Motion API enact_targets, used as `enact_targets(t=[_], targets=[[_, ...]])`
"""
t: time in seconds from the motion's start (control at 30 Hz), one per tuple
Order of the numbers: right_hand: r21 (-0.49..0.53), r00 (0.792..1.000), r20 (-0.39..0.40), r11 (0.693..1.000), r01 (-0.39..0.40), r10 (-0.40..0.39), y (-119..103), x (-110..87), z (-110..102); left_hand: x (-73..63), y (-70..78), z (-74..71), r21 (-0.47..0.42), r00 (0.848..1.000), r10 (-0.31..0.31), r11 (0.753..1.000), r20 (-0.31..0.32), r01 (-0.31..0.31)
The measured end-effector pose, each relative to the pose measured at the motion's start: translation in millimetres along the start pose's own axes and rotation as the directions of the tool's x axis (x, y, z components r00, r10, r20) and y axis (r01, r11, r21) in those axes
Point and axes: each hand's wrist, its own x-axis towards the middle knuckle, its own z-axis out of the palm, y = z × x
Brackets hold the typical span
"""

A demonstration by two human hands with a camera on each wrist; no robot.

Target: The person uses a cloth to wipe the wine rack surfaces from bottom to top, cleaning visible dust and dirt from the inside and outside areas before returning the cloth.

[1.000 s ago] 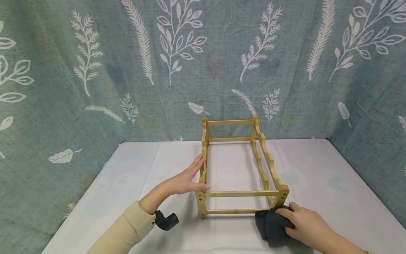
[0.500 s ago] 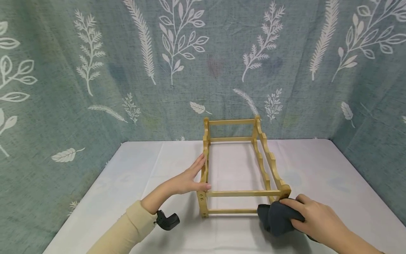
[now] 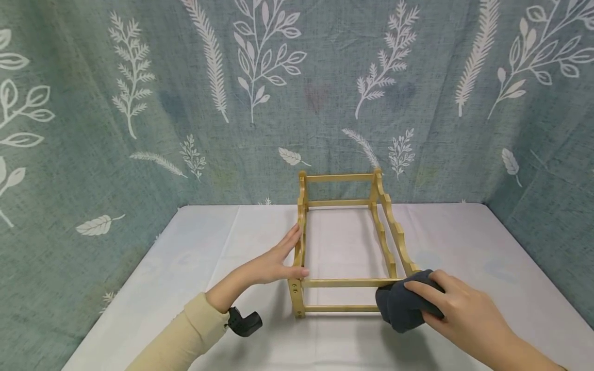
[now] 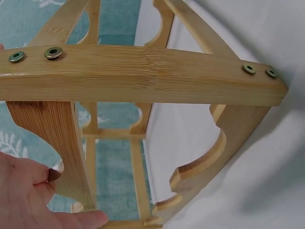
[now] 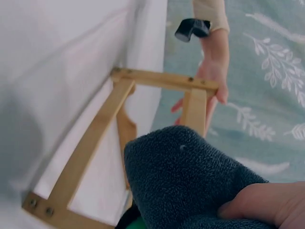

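Note:
A light wooden rack (image 3: 348, 283) with scalloped side rails stands lengthwise on the white table. My left hand (image 3: 269, 265) grips its left upper rail near the front corner, thumb over the top; in the left wrist view that hand (image 4: 24, 191) shows at lower left beside the notched rail. A dark blue-grey terry cloth (image 3: 401, 309) is bunched in my right hand (image 3: 464, 309), pinched between thumb and fingers. The cloth covers the rack's front right corner, hiding the post's top. In the right wrist view the cloth (image 5: 181, 176) overlaps the rack's front end.
The white tablecloth (image 3: 223, 232) lies under the rack, and a green leaf-patterned curtain (image 3: 315, 139) closes off the back and sides. A black wrist camera (image 3: 243, 323) sticks out from the left cuff. Round metal fasteners (image 4: 53, 52) dot the rack's end post.
The right hand and the cloth have moved slightly right and up, from the lower part of the front right post to its upper corner. My left hand keeps its place on the rack.

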Motion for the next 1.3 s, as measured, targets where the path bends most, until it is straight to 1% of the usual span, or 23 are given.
enact_targets(t=[0.1, 0.2, 0.27, 0.4, 0.5, 0.6, 0.73, 0.8, 0.9, 0.97, 1.03, 1.13, 1.23, 1.3], targets=[[0.022, 0.999, -0.032, 1.000, 0.011, -0.010, -6.5, 5.2, 5.5, 0.0, -0.5, -1.6, 0.028, 1.000, -0.009, 1.000, 0.001, 0.009], [0.030, 0.999, -0.031, 0.999, 0.014, -0.013, -12.5, 10.7, 9.3, -0.8, -0.2, -4.6, 0.060, 1.000, -0.003, 0.998, -0.001, 0.004], [0.029, 0.999, -0.033, 0.999, 0.022, -0.021, -17.3, 14.6, 11.2, -1.8, -0.8, -6.9, 0.073, 1.000, 0.010, 0.997, 0.003, -0.011], [0.040, 0.999, -0.039, 0.999, 0.036, -0.034, -28.0, 22.7, 15.7, -4.4, -2.5, -10.0, 0.074, 0.999, 0.032, 0.997, 0.017, -0.033], [0.087, 0.998, -0.041, 0.995, 0.046, -0.042, -37.6, 29.9, 21.5, -5.8, -2.2, -10.6, 0.077, 0.999, 0.037, 0.996, 0.014, -0.038], [0.156, 0.997, -0.045, 0.986, 0.064, -0.058, -49.2, 40.3, 31.5, -5.1, -1.6, -11.1, 0.086, 0.999, 0.039, 0.996, 0.010, -0.039], [0.233, 0.994, -0.043, 0.967, 0.106, -0.098, -67.1, 59.3, 46.6, -3.3, -0.6, -11.8, 0.080, 0.999, 0.032, 0.996, 0.018, -0.033], [0.253, 0.992, -0.045, 0.959, 0.127, -0.119, -76.2, 68.6, 53.2, -3.2, 0.2, -12.2, 0.068, 0.999, 0.029, 0.997, 0.024, -0.030], [0.270, 0.986, -0.070, 0.949, 0.162, -0.149, -88.2, 79.9, 62.7, -3.8, 1.0, -12.6, 0.054, 0.999, 0.024, 0.998, 0.029, -0.026], [0.272, 0.982, -0.090, 0.944, 0.187, -0.168, -94.4, 85.4, 67.5, -4.0, 0.4, -12.5, 0.053, 0.999, 0.024, 0.998, 0.027, -0.025], [0.276, 0.980, -0.095, 0.941, 0.197, -0.178, -98.1, 88.0, 69.8, -4.0, -0.7, -12.1, 0.052, 0.999, 0.022, 0.998, 0.026, -0.024], [0.271, 0.986, -0.053, 0.948, 0.166, -0.158, -97.6, 84.8, 67.1, -3.2, -2.6, -11.4, 0.050, 0.999, 0.020, 0.999, 0.028, -0.021], [0.235, 0.995, 0.021, 0.968, 0.085, -0.092, -90.1, 74.5, 58.9, -2.7, -3.6, -11.1, 0.051, 0.999, 0.022, 0.998, 0.029, -0.024], [0.202, 0.997, 0.075, 0.979, 0.020, -0.036, -82.9, 66.2, 52.2, -3.6, -4.4, -11.4, 0.057, 0.999, 0.025, 0.998, 0.027, -0.027]])
